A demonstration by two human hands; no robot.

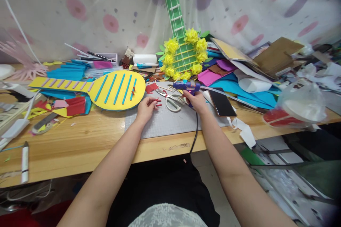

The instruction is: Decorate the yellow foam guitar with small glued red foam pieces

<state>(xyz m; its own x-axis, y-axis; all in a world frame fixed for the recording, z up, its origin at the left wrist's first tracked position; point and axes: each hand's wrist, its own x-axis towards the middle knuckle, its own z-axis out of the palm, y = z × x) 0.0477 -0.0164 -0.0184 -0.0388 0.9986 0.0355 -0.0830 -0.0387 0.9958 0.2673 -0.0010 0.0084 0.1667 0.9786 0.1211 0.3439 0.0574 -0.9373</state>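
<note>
My left hand [146, 109] is closed at the fingertips on small red paper strips [159, 103], above the grey cutting mat [160, 129]. Wrapped in the fingers of my right hand [196, 102] is a blue hot glue gun [182, 86], its nozzle pointing left and its black cord hanging over the table edge. Scissors [173, 105] lie between the two hands. To the left rests a yellow paper guitar [112, 94] with blue stripes, lilac bars along its neck and small red pieces on its body. Red paper scraps [151, 88] lie beside it.
A green guitar [174, 14] ringed with yellow paper flowers leans at the back. On the right are a black phone [222, 102], blue paper sheets [255, 94] and a plastic-wrapped tub [293, 110]. A white marker [25, 163] lies near the left front edge.
</note>
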